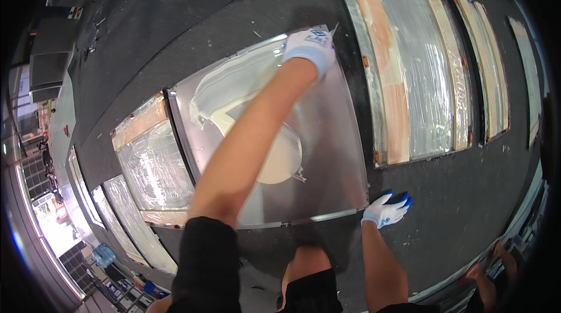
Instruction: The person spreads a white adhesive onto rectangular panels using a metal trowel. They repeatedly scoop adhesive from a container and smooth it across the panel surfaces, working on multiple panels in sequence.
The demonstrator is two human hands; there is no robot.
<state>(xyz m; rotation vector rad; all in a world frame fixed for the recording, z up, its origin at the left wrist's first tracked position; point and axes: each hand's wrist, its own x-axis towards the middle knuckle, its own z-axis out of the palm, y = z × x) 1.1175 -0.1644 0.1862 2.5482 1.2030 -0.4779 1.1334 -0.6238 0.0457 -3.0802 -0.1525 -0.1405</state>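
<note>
My left hand [308, 49], in a white glove with blue markings, reaches across a flat metal-grey panel [333, 155] to its far edge. It looks closed, fingers hidden beneath; a thin pointed edge sticks out beside it, its kind unclear. Cream-coloured paste lies on the panel: a smeared band [225, 82] along the far left and a rounded pool [280, 158] in the middle, partly behind my forearm. My right hand [385, 211], in a white glove with blue fingertips, rests with fingers spread on the black mat [444, 225] just beyond the panel's near right corner.
On the right lie a large film-covered panel [418, 67] with peach strips and a narrower one [485, 67]. Another film-covered panel [155, 161] lies close on the left. My knee [307, 266] is at the near edge. Another person's limbs [482, 278] show at lower right.
</note>
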